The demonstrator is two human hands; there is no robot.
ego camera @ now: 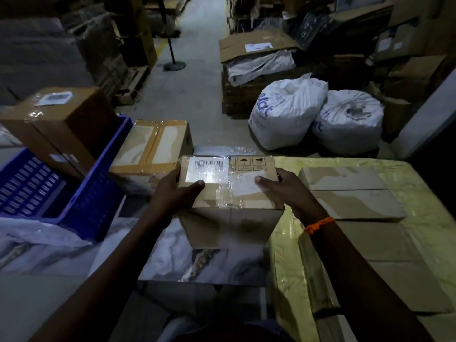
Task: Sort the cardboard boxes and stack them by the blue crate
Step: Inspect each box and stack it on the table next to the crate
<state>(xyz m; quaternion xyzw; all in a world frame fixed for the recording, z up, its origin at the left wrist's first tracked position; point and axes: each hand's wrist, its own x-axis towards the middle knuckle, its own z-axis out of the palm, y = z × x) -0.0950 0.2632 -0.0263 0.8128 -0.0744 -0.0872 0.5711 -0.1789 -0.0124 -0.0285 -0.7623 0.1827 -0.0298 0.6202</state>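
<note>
Clamping cardboard box (229, 201) between left hand (176, 192) and right hand (283, 190) (thumbs on top); grip curled round box sides.

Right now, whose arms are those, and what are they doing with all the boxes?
Those are a person's arms. The one picture comes from a camera worn on their head, looking down. The left hand and the right hand grip a cardboard box with a barcode sticker, one on each side, thumbs on top. To its left stands a blue crate with a bigger box in it, and a taped box beside it. To the right lies a yellow wrapped parcel. Two white sacks sit on the floor.
</note>
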